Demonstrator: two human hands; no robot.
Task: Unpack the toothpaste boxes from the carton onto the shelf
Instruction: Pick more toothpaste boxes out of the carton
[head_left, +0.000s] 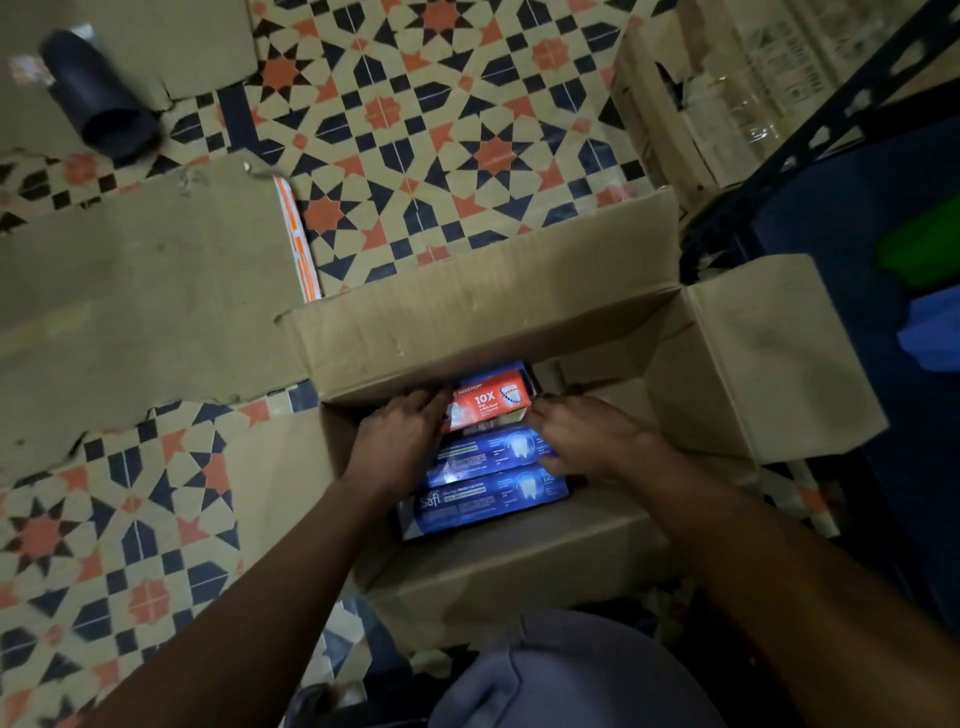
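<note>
An open brown carton (467, 322) stands on the patterned floor below me, flaps spread. Inside lie blue toothpaste boxes (483, 496) side by side, and a red toothpaste box (488, 402) sits at the far end. My left hand (400, 436) reaches in and grips the left ends of the boxes, fingers curled at the red one. On the other side, my right hand (587, 436) holds their right ends. The dark blue shelf (831, 249) stands to the right of the carton.
Flattened cardboard sheets (145, 280) cover the floor at left, with a black tube (98, 98) lying at the top left. More cartons (727, 93) stand at the top right behind a metal upright. Green and blue items (930, 291) sit on the shelf.
</note>
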